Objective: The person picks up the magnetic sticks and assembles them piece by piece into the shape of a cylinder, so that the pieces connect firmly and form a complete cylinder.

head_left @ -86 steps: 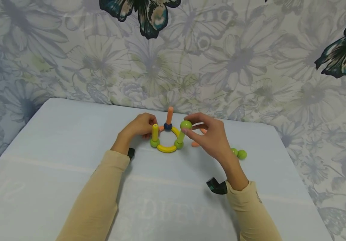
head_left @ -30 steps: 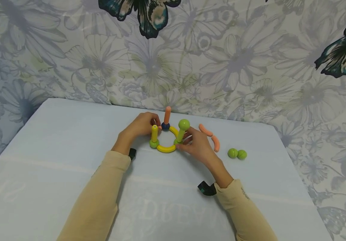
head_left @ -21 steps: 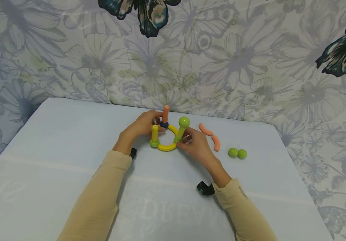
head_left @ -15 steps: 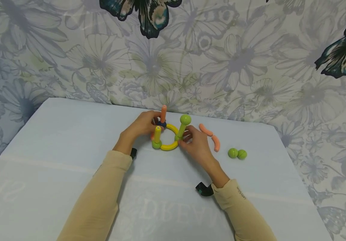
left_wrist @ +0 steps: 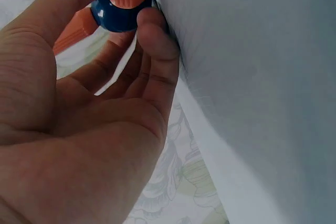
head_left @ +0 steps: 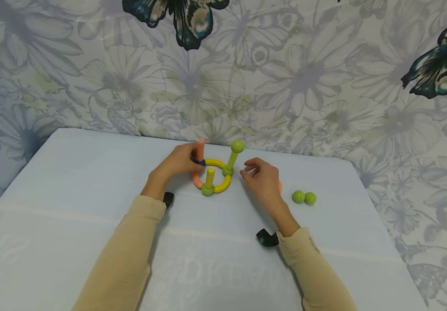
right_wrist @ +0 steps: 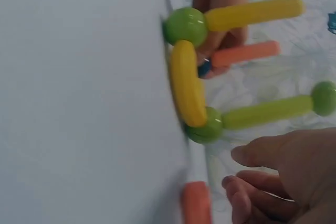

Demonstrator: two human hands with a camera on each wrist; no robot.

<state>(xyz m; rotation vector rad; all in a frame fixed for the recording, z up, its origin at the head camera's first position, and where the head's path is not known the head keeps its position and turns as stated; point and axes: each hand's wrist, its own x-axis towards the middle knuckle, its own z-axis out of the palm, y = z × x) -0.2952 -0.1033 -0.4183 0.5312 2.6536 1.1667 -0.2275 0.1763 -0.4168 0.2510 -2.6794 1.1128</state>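
At frame centre on the desk (head_left: 91, 172), the left hand (head_left: 177, 162) pinches the toy ring's (head_left: 215, 177) blue ball (left_wrist: 116, 15); the right hand (head_left: 264, 181) hovers beside, fingers loose, holding nothing. Building looks midway; next likely needs a spare piece.

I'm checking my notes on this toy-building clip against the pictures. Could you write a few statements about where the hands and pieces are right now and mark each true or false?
1. The left hand pinches the blue ball at the foot of the orange stick. True.
2. The right hand grips the green stick. False: it is off the stick, beside the ring, fingers loosely curled, holding nothing.
3. Two green balls lie touching on the table, right of the right hand. True.
4. The yellow stick lies flat on the table. False: it stands upright on a green ball in the ring.
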